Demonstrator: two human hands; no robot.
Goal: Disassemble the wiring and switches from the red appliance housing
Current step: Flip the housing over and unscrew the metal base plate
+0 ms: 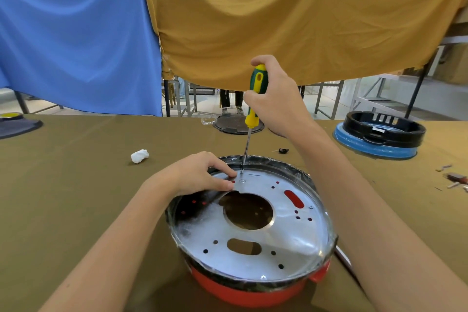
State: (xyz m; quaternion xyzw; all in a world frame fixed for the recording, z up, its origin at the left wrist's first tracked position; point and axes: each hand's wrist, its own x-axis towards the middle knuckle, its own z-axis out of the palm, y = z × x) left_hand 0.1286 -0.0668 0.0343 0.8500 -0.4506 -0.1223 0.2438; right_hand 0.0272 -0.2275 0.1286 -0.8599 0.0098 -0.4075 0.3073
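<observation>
The red appliance housing [243, 294] sits near the table's front edge, topped by a round silver metal plate [286, 235] with a large centre hole and several small holes. My right hand [273, 99] grips a yellow-green screwdriver [255, 91] held nearly upright, its tip on a screw at the plate's far rim. My left hand [200, 175] rests on the plate's far-left edge, fingertips touching the metal next to the screwdriver tip. No wiring or switches show; the plate covers the inside.
A black ring on a blue base [379, 134] stands at the right. A dark round lid [238, 125] lies at the far edge, a crumpled white wad [139, 156] to the left, a small black part [283, 151] behind the housing, small loose parts [453, 178] at far right.
</observation>
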